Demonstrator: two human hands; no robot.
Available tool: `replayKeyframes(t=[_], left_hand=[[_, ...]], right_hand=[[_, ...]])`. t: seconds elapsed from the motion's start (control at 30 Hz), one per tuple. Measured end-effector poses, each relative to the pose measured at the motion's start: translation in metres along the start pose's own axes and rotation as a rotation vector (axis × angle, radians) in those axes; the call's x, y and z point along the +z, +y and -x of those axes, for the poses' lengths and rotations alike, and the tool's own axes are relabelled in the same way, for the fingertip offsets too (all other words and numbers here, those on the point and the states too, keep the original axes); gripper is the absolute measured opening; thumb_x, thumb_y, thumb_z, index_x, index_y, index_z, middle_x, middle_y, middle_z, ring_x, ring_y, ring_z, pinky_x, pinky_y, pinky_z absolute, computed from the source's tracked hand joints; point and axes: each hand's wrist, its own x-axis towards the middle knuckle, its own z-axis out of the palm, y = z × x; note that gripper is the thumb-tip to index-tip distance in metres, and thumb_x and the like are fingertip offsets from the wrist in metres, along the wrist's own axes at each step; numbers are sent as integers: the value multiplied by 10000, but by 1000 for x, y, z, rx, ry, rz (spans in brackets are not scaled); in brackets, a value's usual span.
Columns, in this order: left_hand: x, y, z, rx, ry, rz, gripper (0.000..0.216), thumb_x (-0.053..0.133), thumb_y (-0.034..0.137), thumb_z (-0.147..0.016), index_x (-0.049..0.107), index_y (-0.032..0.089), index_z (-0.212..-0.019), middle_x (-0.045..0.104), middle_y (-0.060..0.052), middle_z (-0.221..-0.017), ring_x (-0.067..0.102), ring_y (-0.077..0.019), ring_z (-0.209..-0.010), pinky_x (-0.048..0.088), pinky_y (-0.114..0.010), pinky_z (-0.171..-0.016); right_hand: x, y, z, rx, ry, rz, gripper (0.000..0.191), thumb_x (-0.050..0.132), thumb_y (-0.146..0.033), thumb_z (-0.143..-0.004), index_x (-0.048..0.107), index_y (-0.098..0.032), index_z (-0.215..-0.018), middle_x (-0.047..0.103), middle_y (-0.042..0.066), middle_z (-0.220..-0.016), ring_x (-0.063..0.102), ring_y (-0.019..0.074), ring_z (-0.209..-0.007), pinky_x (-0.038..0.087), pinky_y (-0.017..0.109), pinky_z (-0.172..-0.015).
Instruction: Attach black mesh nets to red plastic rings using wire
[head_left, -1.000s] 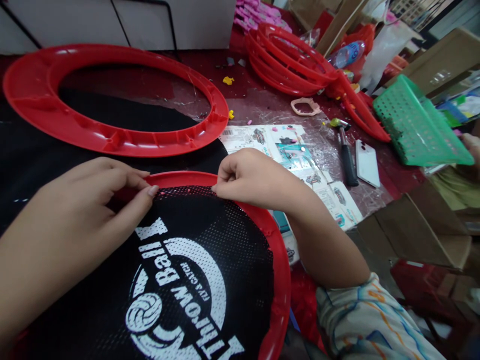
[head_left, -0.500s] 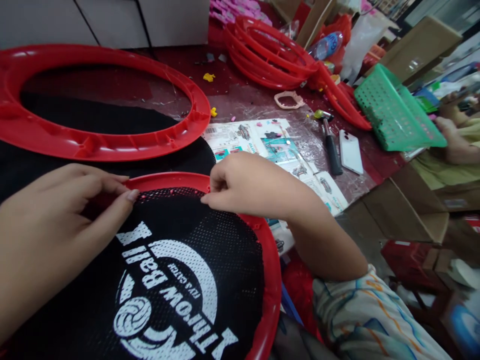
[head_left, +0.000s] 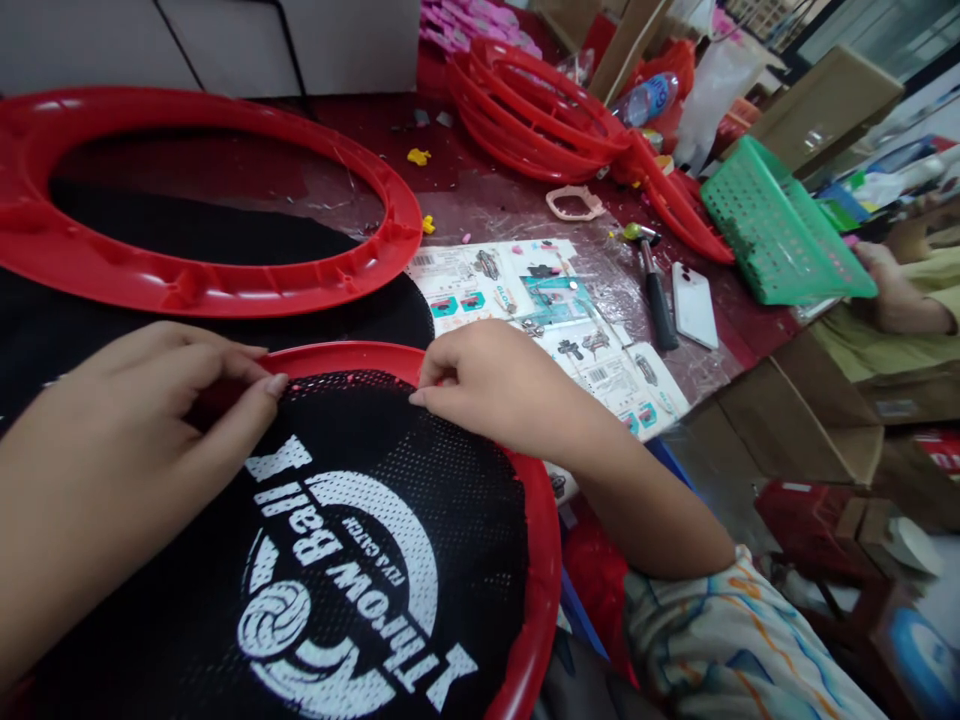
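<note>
Black mesh netting [head_left: 450, 510] with a white "Throw Ball" print lies over a red plastic ring [head_left: 541, 560] at the front of the view. At the ring's far left, my left hand [head_left: 187, 390] pinches the netting's edge between thumb and fingers. My right hand [head_left: 480, 385] is closed on the same edge farther right, its curled fingers partly hidden. Between the two hands, small red pegs show through the mesh along the rim. Behind them a second red ring [head_left: 300, 285] rests on more black netting [head_left: 202, 225].
A printed card sheet [head_left: 517, 290] lies beyond my right hand. Farther right are a hammer [head_left: 658, 300], a white phone [head_left: 694, 305] and a green basket [head_left: 787, 230]. Stacked red rings [head_left: 525, 150] stand at the back. Another person's hand [head_left: 892, 285] is beside the basket.
The view has shifted slightly. Both hands keep their hold on the netting's edge, and the right hand sits a little farther right and lower.
</note>
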Motion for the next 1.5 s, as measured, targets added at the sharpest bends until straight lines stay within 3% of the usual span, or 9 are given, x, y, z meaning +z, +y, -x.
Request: replayKeyframes(t=[0.07,0.17,0.37,0.63,0.9,1.5], left_hand=[[-4,10,-3,22,64,24,298,405,484,-884,556,240,-804,577,-6,-898,585,-220,-824,451,-388,-683],[-8,18,-7,49,58,21,296,411,449,-900,560,228,-771,595,-37,-882,581,-220,-810,422,-375,-665],[-9,18,-8,59,63,43,317,390,444,-907,551,223,-749,590,-52,-875,572,-225,-810,406,-367,-689],[-7,17,-6,80,86,49,304,397,427,-912,542,223,-739,570,-36,-858,560,-213,-796,393,-355,-687],[-7,17,-7,102,93,45,277,409,411,-918,549,221,-774,565,-24,-847,554,-200,-777,388,-339,-667],[-5,13,-4,103,95,52,220,449,376,-892,540,232,-753,581,-15,-877,575,-205,-811,422,-352,-681]], right_hand=[[-2,5,0,7,9,-87,113,617,-200,-794,680,-141,-721,622,-7,-656,495,85,-603,300,238,-594],[-6,15,-1,8,4,-168,146,557,-196,-815,664,-135,-738,626,-9,-667,510,77,-605,324,229,-594],[-10,20,1,23,-111,-122,181,614,-310,-805,695,-154,-763,627,-21,-631,511,71,-563,326,229,-558],[-2,8,9,42,-18,14,132,607,-151,-766,710,-144,-683,653,-4,-632,521,77,-564,315,238,-565],[-2,17,10,49,62,-93,163,539,-157,-754,640,-152,-626,586,-28,-574,495,69,-532,311,226,-531],[3,12,7,114,57,-64,157,503,-170,-740,594,-152,-613,550,-14,-583,434,80,-550,272,242,-552]])
